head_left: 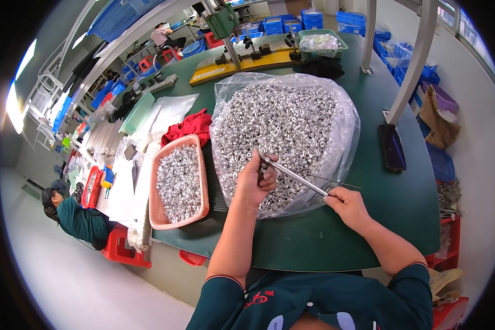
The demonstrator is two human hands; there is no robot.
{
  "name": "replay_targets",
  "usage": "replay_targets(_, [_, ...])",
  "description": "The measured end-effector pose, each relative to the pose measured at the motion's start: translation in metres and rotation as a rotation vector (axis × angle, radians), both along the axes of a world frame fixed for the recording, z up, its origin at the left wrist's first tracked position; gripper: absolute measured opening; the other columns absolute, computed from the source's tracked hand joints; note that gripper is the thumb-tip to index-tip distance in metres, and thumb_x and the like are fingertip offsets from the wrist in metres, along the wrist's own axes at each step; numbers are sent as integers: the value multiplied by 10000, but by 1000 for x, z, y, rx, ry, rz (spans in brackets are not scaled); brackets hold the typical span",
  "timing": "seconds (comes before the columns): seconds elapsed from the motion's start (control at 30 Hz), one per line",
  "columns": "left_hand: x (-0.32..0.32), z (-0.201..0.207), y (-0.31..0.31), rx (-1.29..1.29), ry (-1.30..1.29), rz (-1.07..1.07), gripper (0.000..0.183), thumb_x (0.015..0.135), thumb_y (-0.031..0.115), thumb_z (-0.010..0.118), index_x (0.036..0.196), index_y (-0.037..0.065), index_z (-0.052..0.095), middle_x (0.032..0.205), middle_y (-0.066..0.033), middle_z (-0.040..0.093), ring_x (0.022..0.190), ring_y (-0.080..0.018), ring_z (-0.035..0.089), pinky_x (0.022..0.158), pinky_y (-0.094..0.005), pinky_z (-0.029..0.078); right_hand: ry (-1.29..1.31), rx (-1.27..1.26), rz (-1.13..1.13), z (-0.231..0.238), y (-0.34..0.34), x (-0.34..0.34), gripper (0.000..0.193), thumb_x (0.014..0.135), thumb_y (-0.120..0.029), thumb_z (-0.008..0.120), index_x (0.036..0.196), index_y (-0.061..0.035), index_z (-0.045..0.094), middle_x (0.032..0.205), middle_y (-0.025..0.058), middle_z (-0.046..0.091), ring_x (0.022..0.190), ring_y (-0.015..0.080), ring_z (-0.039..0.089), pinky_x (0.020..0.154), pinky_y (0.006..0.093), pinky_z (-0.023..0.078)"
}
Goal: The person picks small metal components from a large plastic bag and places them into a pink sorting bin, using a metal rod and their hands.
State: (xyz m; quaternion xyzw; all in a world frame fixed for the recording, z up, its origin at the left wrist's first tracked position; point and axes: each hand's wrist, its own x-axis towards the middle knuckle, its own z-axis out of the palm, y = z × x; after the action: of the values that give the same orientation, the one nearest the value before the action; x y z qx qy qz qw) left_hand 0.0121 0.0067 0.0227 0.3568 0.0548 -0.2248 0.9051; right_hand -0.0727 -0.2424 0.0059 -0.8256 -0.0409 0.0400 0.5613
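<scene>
The left hand (257,179) and right hand (349,208) were clamped on a silver rod (298,176), above the bag (348,132) of metal pieces (275,118), toward the tabletop (308,247)'s near edge; a slackened grip could have dropped it, scattering pieces.

Tabletop (390,203) open rightward, bag (347,129) blocking ahead

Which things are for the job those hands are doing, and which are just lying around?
Probably the job:
silver rod, held by left hand and right hand
metal pieces
clear bag
pink basket

Probably just lying around:
red cloth
yellow base plate
</scene>
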Motion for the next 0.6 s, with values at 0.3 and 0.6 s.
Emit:
replay_targets(0.3, [4, 7, 11, 111, -45, 72, 349, 934, 290, 419, 1141, 23, 511, 725, -41, 470, 485, -65, 294, 406, -183, 223, 56, 77, 7, -2, -3, 3, 124, 831, -123, 600, 833, 0, 590, 638, -33, 480, 584, 37, 431, 536, 206, 352])
replay_targets(0.6, [9, -8, 21, 12, -142, 169, 167, 921, 243, 493, 901, 88, 551, 568, 15, 414, 411, -64, 277, 361, -197, 201, 55, 23, 22, -5, -3, 2, 172, 810, -153, 636, 865, 6, 601, 636, 20, 521, 597, 73, 449, 562, 237, 386])
